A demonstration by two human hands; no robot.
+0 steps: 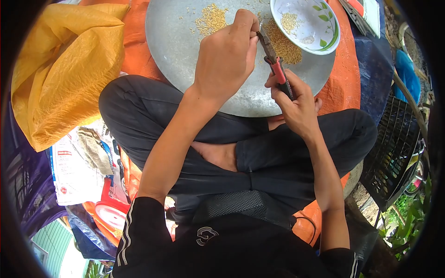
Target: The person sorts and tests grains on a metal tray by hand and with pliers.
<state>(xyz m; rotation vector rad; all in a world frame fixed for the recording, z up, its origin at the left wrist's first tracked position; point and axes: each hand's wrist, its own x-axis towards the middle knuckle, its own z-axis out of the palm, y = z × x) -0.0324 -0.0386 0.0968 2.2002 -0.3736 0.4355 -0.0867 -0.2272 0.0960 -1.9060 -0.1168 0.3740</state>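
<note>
My right hand (296,99) is wrapped round the handles of red and black pliers (278,69), whose jaws point up and left. At those jaws, my left hand (229,53) is closed in a pinch; what its fingertips hold is too small to name. Both hands are above a round metal tray (171,41). One pile of grains (212,18) lies on the tray beyond my left hand, and another pile (285,46) lies near the jaws. A white bowl with green leaf patterns (313,34) stands at the tray's upper right, with small pale grains inside.
A yellow-orange sack (69,69) lies at the left, above printed white packaging (74,173) and a red round object (111,213). Orange sheeting (345,88) spreads under the tray. At the right stands a black plastic crate (391,148). My crossed legs are close below the tray.
</note>
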